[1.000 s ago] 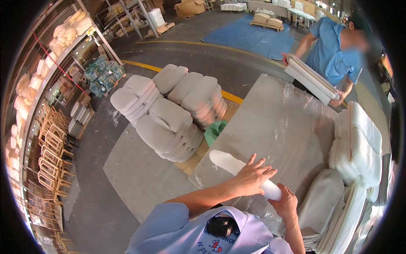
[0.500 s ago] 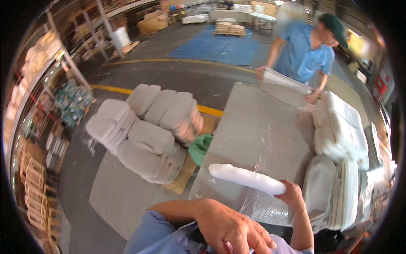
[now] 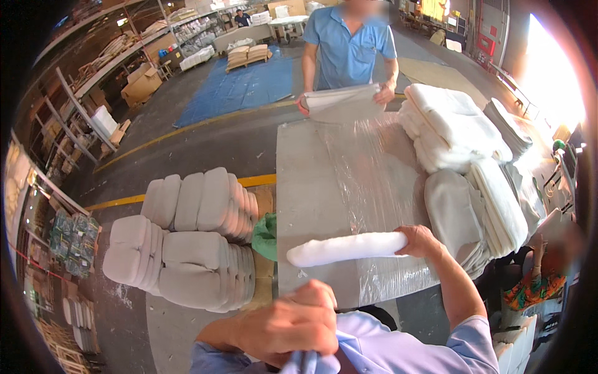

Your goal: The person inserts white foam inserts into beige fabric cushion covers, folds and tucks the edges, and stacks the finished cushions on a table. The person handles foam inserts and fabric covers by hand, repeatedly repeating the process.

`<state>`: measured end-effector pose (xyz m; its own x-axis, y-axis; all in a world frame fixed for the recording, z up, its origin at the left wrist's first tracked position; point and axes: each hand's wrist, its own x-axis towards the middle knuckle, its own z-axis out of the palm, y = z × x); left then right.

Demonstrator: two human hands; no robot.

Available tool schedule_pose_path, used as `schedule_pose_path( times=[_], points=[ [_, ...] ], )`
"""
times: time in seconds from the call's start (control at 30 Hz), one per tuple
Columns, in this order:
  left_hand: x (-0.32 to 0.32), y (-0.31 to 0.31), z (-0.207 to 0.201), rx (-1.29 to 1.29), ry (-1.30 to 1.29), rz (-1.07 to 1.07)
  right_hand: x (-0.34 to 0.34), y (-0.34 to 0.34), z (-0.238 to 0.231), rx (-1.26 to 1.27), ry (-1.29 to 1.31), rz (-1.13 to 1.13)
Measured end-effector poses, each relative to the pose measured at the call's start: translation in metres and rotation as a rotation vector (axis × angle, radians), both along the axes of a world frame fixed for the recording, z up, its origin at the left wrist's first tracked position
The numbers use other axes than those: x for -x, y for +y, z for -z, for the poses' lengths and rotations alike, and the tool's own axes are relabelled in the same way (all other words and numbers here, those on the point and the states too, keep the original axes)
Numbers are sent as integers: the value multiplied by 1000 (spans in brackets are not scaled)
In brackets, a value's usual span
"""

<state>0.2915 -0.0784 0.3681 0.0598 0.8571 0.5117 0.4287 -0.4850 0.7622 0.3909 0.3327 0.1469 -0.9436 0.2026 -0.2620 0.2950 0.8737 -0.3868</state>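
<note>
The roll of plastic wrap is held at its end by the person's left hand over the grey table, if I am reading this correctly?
Not quite: the head view shows the right hand gripping the roll of plastic wrap at its end over the grey table. The left hand is down by the shirt.

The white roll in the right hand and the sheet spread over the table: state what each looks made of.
Roll: seemingly thin plastic stretch film wound tight, milky white, faintly glossy. Sheet: clear plastic film, judging by its shine, wrinkles and the grey table showing through. The right hand grips the roll's end.
</note>
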Motion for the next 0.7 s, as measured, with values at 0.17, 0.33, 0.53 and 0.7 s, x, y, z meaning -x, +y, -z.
schedule_pose_path(
  times=[0.17, 0.33, 0.53, 0.7],
  points=[
    [-10, 25, 20, -534, -243, -434, 6, 2, 12, -99, -91, 15],
    [-29, 37, 31, -581, -516, -323, 9, -11, 17, 60, -28, 13],
    [-55, 81, 27, -840, -928, -307, -7, -9, 19, 112, 37, 15],
    [-68, 87, 30, -991, -1052, -343, -1, -14, 18, 90, 54, 35]
  ],
)
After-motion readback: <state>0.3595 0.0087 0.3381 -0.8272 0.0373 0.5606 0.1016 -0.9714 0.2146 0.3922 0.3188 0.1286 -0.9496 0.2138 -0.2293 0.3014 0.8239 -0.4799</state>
